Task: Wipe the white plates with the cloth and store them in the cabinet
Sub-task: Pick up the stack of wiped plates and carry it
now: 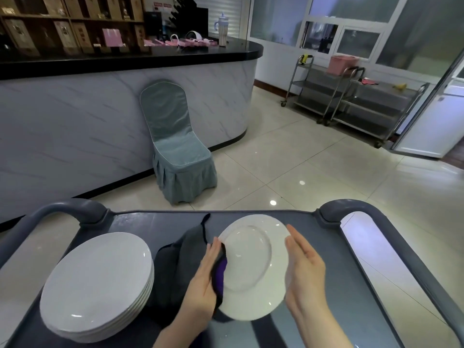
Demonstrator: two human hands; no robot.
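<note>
I hold a white plate (253,267) tilted above the grey cart (163,219). My left hand (203,272) grips a dark grey and purple cloth (180,262) against the plate's left rim, and the rest of the cloth drapes onto the cart. My right hand (303,270) holds the plate's right rim, thumb on top and fingers stretched along the edge. A stack of several white plates (100,280) sits on the left of the cart. No cabinet is in view.
The cart's curved handles (351,207) rise at its far corners. Beyond it, a blue-covered chair (175,146) stands against a marble-fronted counter (75,109). Steel trolleys (351,96) stand at the far right on tiled floor.
</note>
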